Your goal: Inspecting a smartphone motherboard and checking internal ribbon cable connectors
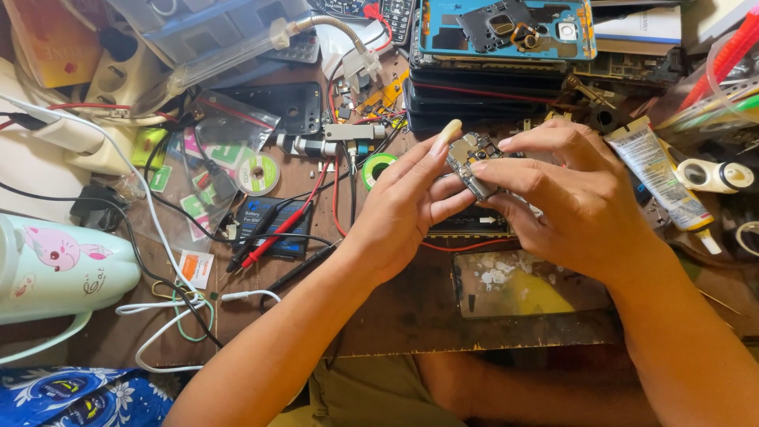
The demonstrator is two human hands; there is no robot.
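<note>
Cluttered bench (411, 308); hands grip circuit board (473, 162).

We sat at a worn brown wooden workbench (411, 308) under warm, even light. Clutter crowded it: a stack of opened phone bodies (506, 47) lay at its far edge, a pale mint flask (55, 269) at its left.

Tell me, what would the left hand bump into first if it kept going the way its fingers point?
Probably the stack of dark phones just beyond the left hand and its small circuit board; depth is hard to judge.
</note>
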